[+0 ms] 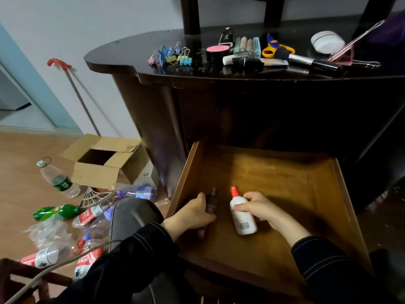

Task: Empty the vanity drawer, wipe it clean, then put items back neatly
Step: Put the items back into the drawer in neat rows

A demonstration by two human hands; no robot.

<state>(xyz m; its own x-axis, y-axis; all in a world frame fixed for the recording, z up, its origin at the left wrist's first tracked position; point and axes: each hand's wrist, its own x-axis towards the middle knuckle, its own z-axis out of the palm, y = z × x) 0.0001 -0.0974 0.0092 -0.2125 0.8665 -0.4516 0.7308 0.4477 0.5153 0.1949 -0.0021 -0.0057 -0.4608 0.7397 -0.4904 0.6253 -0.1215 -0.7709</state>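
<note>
The wooden vanity drawer (295, 194) is pulled out below the dark vanity top (131, 53). My left hand (192, 213) grips a dark maroon bottle (211, 202) near the drawer's left wall. My right hand (260, 207) holds a white bottle with a red cap (241, 213) in the front middle of the drawer. On the vanity top lie coloured binder clips (173, 55), a pink-lidded jar (217, 52), tubes, yellow scissors (275, 49), a makeup brush (306, 60) and a white round case (327, 41).
An open cardboard box (105, 163) sits on the wooden floor left of the vanity, with several plastic bottles (59, 181) scattered around it. A mop handle (74, 88) leans on the wall. My knee (133, 216) is beside the drawer's left front corner.
</note>
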